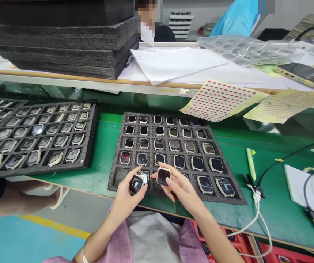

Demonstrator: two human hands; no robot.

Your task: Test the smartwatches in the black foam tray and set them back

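Note:
My left hand (128, 193) grips a dark smartwatch (136, 184) whose screen is lit with a watch face. Just behind it a second watch (144, 176) with a white patch on its screen shows in the tray; whether my fingers touch it I cannot tell. My right hand (180, 186) holds a light-framed smartwatch (163, 176) with a dark screen, thumb on the glass. Both hands are over the front row of a grey foam tray (121, 178), whose pockets hold rows of watches with mostly dark screens.
To the left lies another foam tray (92, 124) full of watches. Stacked black foam (63, 47), papers (178, 60) and a clear plastic tray (244, 51) sit on the shelf. Sticker sheets (222, 100) hang from its edge. A green pen (250, 164) and white cables (257, 204) lie right.

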